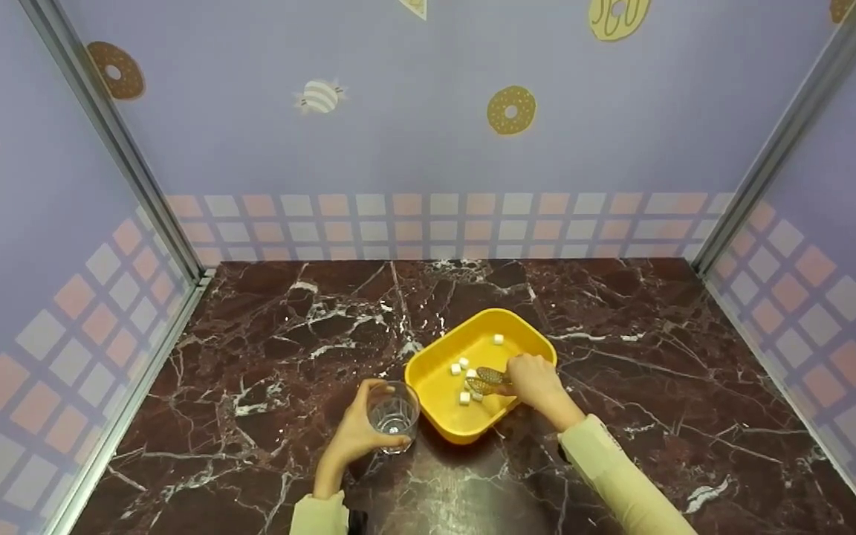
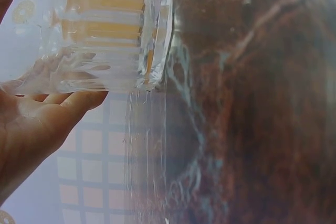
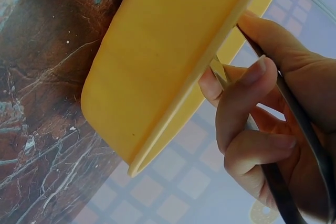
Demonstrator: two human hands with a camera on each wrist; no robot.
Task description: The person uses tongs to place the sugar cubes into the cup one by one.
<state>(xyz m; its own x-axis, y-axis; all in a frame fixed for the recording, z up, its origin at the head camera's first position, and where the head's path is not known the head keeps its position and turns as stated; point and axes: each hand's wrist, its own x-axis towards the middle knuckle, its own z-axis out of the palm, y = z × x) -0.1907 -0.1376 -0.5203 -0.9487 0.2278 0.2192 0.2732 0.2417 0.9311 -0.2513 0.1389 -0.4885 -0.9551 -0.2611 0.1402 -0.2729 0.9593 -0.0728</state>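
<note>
From afar, I see the right hand gripping tongs among white cubes in a yellow tub. I judge the cubes light, best pinched across opposite faces; the left hand grips a fragile-looking glass alongside.

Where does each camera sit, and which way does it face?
Head: on the head, facing forward and down at glass and yellow tub; left hand, right hand and sleeves show.
Left wrist: on that wrist, facing glass and tabletop; left hand shows.
Right wrist: on that wrist, facing the tub's outside; right hand grips tongs.
Head and right wrist share tub, right hand, tongs.
</note>
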